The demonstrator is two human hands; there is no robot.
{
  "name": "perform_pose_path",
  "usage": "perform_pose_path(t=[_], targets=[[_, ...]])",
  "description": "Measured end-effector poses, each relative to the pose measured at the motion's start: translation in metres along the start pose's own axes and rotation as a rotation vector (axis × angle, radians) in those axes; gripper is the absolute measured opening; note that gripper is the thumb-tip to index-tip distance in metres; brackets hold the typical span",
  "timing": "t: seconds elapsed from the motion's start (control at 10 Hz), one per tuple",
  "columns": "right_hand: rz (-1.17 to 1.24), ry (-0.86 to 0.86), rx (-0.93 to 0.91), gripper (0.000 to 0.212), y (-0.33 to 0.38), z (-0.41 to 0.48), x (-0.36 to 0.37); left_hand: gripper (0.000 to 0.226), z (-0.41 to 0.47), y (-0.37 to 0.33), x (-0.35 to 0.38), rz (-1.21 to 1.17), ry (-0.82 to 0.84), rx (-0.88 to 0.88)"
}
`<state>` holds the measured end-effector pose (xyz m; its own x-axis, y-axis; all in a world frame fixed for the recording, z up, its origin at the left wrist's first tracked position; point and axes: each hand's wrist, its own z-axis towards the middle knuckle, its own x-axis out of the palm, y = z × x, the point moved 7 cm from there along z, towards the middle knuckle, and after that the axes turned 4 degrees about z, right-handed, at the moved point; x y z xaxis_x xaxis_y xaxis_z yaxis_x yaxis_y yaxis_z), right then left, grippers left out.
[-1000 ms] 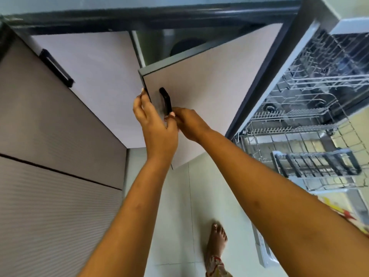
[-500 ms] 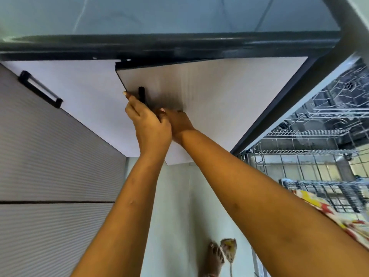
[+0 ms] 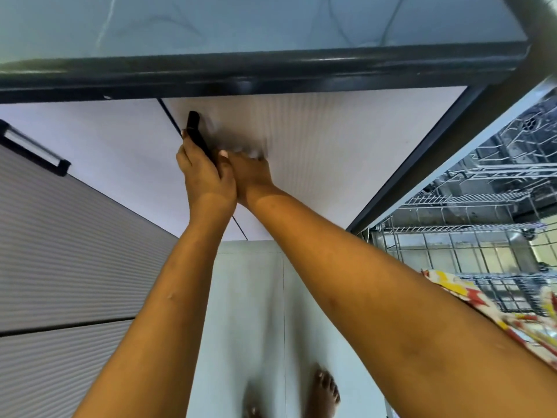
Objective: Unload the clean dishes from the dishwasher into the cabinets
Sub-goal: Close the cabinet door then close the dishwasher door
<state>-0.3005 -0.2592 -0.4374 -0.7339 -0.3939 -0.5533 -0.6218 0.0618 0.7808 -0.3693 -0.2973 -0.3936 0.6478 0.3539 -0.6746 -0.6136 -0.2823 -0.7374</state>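
The closing of the cabinet door [image 3: 331, 152] was judged to be the step in hand. Its black handle [image 3: 194, 128] was gripped by the left hand [image 3: 208, 179], fingers curled round it. The right hand [image 3: 251, 176] was laid against the panel just beside it, its blurred fingertips seemingly pressed flat. The door, pale and finely ribbed, was seen under the dark counter edge [image 3: 271, 70], left of the open dishwasher [image 3: 497, 182], and looked nearly flush. Next, release and a turn right to the wire racks [image 3: 452, 236] would probably be called for; no dishes could be made out there.
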Motion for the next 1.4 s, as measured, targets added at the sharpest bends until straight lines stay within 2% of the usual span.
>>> perform_pose_path(t=[0.1,0.3,0.4,0.5,0.6,0.7,0.8,0.9,1.0,1.1,1.2,1.4], targets=[[0.099,-0.010,-0.013,0.039,0.000,0.002,0.001,0.057,0.003,0.006,0.003,-0.023,-0.032,0.040],[0.863,0.002,0.217,0.044,-0.007,-0.004,0.016,0.056,0.005,0.015,0.007,-0.029,-0.008,0.086],[1.057,-0.050,0.254,0.046,-0.010,-0.007,0.018,0.057,0.005,0.016,0.006,-0.036,0.021,0.090],[1.008,-0.096,0.287,0.044,-0.013,-0.010,0.016,0.057,0.005,0.017,0.006,-0.054,0.044,0.096],[0.428,-0.128,0.191,0.032,-0.014,-0.010,0.001,0.056,0.001,0.021,0.006,-0.116,0.046,0.114],[0.222,-0.055,-0.041,0.031,-0.005,-0.021,0.006,0.054,-0.009,0.040,0.014,-0.217,0.067,0.056],[-0.009,-0.124,-0.155,0.039,-0.022,-0.037,0.004,0.056,-0.029,0.070,0.035,-0.259,0.126,-0.087],[-0.093,-0.167,-0.081,0.039,-0.073,-0.064,-0.009,0.060,-0.062,0.087,0.067,-0.190,0.242,-0.183],[-0.096,-0.166,0.109,0.036,-0.151,-0.101,-0.021,0.061,-0.102,0.090,0.102,-0.093,0.400,-0.222],[-0.026,-0.227,0.399,0.031,-0.241,-0.159,-0.043,0.059,-0.144,0.073,0.137,0.009,0.546,-0.167],[-0.066,-0.270,0.678,0.032,-0.324,-0.230,-0.063,0.057,-0.191,0.047,0.177,0.079,0.690,-0.085],[0.255,-0.451,1.046,0.039,-0.457,-0.370,-0.089,0.048,-0.297,0.000,0.259,0.164,0.926,-0.015]])
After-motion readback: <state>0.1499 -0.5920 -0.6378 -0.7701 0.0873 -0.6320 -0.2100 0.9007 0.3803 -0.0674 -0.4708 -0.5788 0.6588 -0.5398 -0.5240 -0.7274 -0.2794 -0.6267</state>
